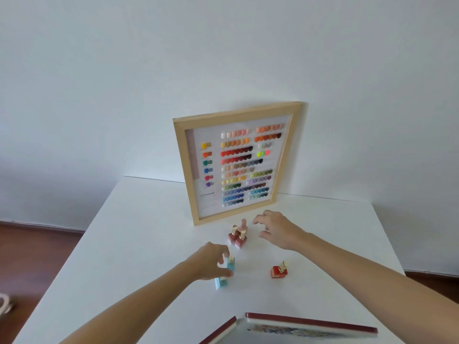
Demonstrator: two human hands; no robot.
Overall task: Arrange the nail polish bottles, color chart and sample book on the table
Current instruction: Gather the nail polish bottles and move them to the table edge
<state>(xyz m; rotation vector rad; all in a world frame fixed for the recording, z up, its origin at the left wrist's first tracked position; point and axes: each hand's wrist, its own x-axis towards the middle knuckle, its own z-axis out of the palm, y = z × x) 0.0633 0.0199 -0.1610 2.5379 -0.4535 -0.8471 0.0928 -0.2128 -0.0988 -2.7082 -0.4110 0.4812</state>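
Nail polish bottles stand scattered on the white table (139, 232) in front of the framed color chart (236, 162), which leans upright against the wall at the table's far edge. In the head view, a cluster of three pinkish-brown bottles (237, 235) sits just before the chart's lower rail; two blue bottles (226, 271) stand nearer and to the chart's left, and a red bottle (279, 270) stands nearer and to its right. The sample book (308, 327) lies open at the near edge, well apart from the chart. The left hand (213, 263) has its grip on the taller blue bottle, thumb and fingers pinched round it. The right hand (278, 229) hovers just beside the pinkish cluster with its grip released, fingers spread and touching nothing. To do this step well, I judge the blue bottle should be lifted straight up so it clears its neighbour, then set upright in line before the chart without nudging the cluster.
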